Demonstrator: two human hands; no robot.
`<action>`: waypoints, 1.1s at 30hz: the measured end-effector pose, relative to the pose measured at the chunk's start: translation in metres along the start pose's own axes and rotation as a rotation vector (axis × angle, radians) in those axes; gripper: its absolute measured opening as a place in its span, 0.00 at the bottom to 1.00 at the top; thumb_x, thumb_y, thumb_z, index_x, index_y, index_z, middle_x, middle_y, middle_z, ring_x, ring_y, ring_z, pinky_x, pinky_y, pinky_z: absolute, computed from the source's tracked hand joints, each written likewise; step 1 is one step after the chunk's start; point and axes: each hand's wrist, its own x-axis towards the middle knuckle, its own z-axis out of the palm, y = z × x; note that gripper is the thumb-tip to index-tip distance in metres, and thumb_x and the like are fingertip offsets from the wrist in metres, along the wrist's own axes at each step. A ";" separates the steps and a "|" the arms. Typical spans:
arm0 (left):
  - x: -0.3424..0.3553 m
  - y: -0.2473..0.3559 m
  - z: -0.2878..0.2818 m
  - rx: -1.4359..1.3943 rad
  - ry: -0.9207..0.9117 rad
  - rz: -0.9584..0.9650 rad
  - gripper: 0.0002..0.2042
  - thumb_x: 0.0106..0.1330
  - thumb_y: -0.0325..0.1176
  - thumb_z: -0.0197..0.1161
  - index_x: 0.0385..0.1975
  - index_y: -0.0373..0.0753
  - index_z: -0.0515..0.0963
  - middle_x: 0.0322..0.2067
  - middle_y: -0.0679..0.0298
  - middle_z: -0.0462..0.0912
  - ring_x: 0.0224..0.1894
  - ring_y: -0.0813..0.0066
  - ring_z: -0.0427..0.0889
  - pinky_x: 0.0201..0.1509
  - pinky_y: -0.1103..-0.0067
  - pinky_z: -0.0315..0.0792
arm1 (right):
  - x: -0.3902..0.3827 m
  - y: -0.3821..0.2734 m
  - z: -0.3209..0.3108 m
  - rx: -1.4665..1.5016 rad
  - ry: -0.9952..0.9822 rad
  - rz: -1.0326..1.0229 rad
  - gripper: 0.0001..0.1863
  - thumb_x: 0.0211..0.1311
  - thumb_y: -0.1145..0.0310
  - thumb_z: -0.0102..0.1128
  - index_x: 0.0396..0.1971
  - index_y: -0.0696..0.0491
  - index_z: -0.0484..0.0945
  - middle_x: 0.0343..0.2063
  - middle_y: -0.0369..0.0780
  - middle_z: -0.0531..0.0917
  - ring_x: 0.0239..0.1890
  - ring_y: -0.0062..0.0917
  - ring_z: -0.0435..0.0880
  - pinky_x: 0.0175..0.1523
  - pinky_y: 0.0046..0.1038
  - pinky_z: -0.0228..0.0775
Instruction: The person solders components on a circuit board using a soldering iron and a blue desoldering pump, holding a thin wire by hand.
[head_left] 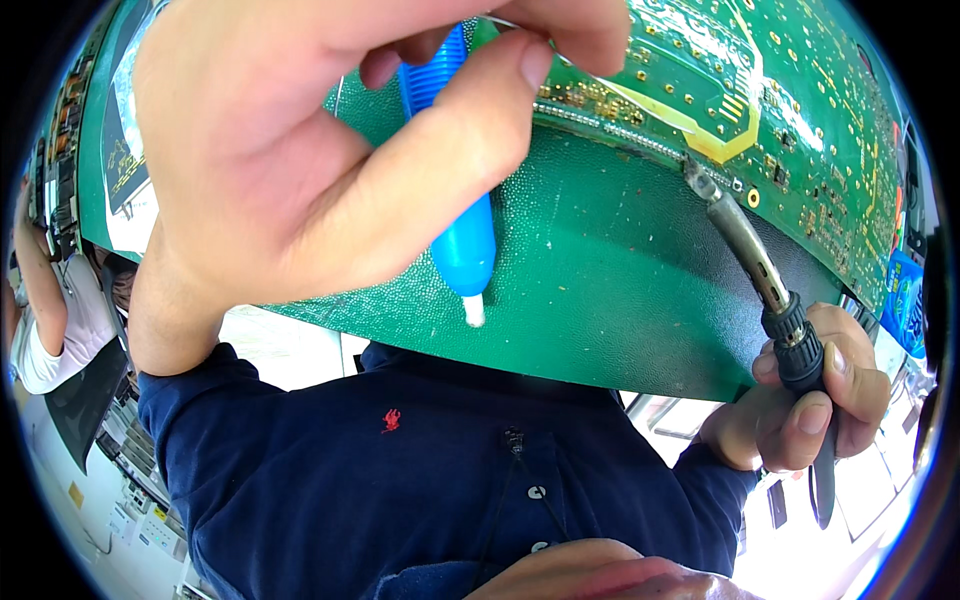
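My left hand (pixel 270 170), large in the upper left, pinches a thin silvery solder wire (pixel 645 106) between thumb and finger. The wire runs right over a green circuit board (pixel 800 150) toward its lower edge. At the right, my right hand (pixel 850 405) is wrapped round the dark handle of a soldering iron (pixel 748 250). The iron's tip meets or hovers just over a row of solder joints along that edge, close to the wire's end; contact cannot be told. Partly behind my left hand lies a blue solder sucker (pixel 466 245) with a white nozzle.
A green textured mat (pixel 590 270) covers the bench, its near edge curving before my body. A blue packet (pixel 905 300) stands beyond the board at the right. Another person (pixel 70 310) sits at the far left, near a dark chair back (pixel 85 410).
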 end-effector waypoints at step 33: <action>-0.006 0.005 -0.122 0.731 0.278 -0.372 0.05 0.59 0.24 0.55 0.34 0.35 0.75 0.31 0.62 0.73 0.31 0.74 0.73 0.33 0.80 0.67 | -0.007 -0.027 0.005 0.105 0.275 0.211 0.04 0.50 0.84 0.54 0.28 0.65 0.73 0.19 0.42 0.76 0.19 0.21 0.78 0.25 0.18 0.68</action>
